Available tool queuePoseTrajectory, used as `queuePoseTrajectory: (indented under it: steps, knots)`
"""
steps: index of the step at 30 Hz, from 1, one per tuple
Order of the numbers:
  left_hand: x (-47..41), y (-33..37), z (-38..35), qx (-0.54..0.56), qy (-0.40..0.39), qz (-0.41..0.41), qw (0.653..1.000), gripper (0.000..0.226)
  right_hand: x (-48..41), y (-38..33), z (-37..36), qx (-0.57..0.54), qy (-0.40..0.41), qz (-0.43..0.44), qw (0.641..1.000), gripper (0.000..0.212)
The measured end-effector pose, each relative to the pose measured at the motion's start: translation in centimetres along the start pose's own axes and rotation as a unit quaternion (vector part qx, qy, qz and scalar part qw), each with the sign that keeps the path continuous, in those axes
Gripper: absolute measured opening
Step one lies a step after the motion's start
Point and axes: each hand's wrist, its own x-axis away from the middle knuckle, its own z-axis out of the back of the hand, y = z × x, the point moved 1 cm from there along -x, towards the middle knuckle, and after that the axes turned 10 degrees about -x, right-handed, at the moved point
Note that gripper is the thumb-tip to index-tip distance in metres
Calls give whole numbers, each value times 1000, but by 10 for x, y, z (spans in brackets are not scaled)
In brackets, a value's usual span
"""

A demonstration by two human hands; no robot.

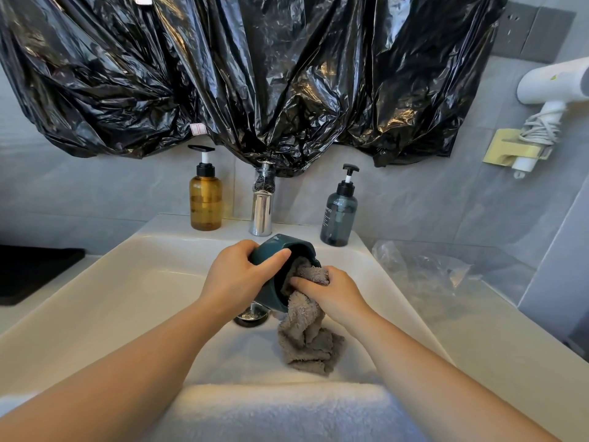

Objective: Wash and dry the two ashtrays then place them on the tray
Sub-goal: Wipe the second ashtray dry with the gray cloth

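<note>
Black plastic sheeting point(255, 74) covers the wall above. White sink point(127, 282) below it, white towel point(271, 409) over its near rim. Left hand point(236, 279) grips teal ashtray point(274, 250), fingers curled round its wall, held tilted above the basin near the drain point(251, 317), opening facing right. Right hand point(334, 291) clutches grey cloth point(306, 339), pushing it into the ashtray; rest of cloth hangs down to the basin. Amber bottle point(205, 199) left of faucet point(263, 208), blue-grey bottle point(339, 215) right.
</note>
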Motion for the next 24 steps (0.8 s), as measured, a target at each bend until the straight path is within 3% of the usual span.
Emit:
queuePoseTrajectory:
  steps: [12, 15, 19, 24]
  knots:
    - [2, 6, -2, 21, -31, 4, 999, 42, -8, 7, -2, -9, 2, -40, 999, 25]
    - [0, 6, -2, 41, -62, 28, 997, 47, -8, 6, 1, -43, 4, -65, 997, 16]
    - [0, 3, -3, 108, -134, 56, 983, 66, -8, 2, 5, -116, 31, -120, 986, 19]
    - [2, 2, -6, 127, -117, 14, 985, 36, -7, 0, 7, -128, 26, -120, 984, 26]
